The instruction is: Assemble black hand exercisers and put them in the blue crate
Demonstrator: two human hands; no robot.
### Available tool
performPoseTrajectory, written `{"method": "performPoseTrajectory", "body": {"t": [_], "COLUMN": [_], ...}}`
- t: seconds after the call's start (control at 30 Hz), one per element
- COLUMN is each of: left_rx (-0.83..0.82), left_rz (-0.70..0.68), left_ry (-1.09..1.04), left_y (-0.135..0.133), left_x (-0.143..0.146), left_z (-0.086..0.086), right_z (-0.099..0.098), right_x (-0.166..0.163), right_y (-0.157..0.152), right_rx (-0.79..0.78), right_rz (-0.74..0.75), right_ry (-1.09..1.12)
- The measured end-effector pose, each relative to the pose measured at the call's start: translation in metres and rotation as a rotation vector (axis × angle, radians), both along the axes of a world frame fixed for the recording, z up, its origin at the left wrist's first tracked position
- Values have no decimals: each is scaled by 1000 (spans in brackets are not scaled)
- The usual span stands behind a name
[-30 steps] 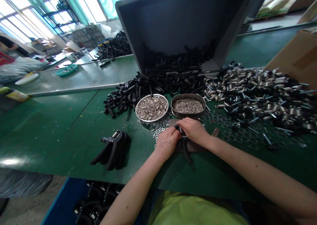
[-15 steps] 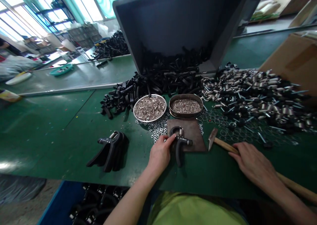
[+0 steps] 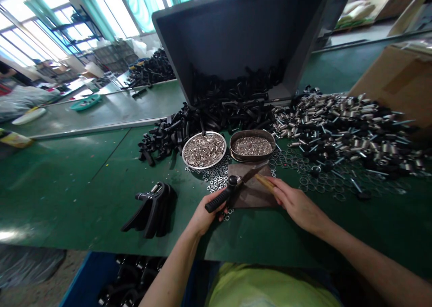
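Note:
My left hand (image 3: 202,214) is closed around a black hand grip strengthener (image 3: 219,200), tilted up at the left edge of a flat metal plate (image 3: 258,193). In my right hand (image 3: 297,205) is a hammer by its wooden handle (image 3: 266,182). The hammer's head (image 3: 254,172) is over the plate, close to the spring end of the grip strengthener; I cannot tell whether they touch. Further left, several finished-looking grip strengtheners (image 3: 153,210) stand together on the green table (image 3: 84,199).
Behind the plate are a round dish of metal pins (image 3: 204,149) and an oval tin of small metal parts (image 3: 252,146). Black handles (image 3: 232,113) spill from a grey bin (image 3: 236,37). Springs and bolts (image 3: 354,131) are heaped right, before a cardboard box (image 3: 398,82). A blue crate (image 3: 79,280) sits below.
My left hand has lifted and turned the grip strengthener off the plate. My right hand has brought the hammer from the right to over the plate, beside the grip strengthener.

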State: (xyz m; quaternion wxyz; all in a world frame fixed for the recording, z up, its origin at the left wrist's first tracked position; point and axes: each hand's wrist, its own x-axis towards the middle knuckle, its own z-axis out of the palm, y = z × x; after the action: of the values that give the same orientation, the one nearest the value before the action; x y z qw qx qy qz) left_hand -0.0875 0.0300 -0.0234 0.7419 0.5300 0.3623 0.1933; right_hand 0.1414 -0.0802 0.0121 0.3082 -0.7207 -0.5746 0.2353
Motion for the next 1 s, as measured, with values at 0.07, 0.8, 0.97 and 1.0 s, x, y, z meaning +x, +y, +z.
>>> {"method": "performPoseTrajectory", "body": {"t": [0.07,0.8,0.97,1.0], "left_rx": [9,1275,1197,1186], "left_rz": [-2,-205,-45,-5], "left_ry": [13,782,628,594], "left_y": [0,-21,-18,-18], "left_x": [0,14,13,13], "left_z": [0,-13,-19,-21], "right_z": [2,-10,0,-1], "right_x": [2,2,-12,-15], "right_y": [1,4,-7,-8], "right_rx": [8,47,198,171], "right_rz": [-21,63,106,138], "right_ry": [-12,-371,-376,-409]}}
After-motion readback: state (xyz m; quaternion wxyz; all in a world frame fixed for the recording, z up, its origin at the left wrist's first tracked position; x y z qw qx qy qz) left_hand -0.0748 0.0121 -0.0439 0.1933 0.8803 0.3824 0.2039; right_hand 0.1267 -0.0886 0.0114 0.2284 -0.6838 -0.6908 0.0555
